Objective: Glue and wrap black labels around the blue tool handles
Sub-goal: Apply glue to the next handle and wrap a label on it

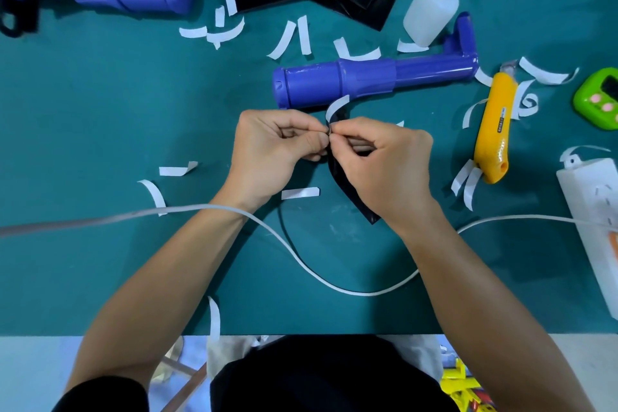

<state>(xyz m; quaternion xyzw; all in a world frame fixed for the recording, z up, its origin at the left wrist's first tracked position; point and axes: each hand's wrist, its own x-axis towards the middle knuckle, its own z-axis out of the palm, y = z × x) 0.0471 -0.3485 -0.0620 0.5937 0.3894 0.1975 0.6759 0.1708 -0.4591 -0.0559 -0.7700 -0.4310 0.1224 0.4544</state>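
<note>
Left grip [267,147] and right grip [384,164] pinch the top edge of a black label [337,174], its white backing strip [336,105] curling up, near a blue tool handle [334,82] on the green bench [100,110].

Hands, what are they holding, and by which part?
Left hand and right hand pinch the black label at its upper edge, where a white strip curls away.

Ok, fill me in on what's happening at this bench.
A person's left hand and right hand pinch the top edge of a black label, apparently peeling off its white backing strip. The blue tool handle lies just beyond on the green mat, not yet wrapped. A white squeeze bottle and yellow utility knife lie untouched.
</note>
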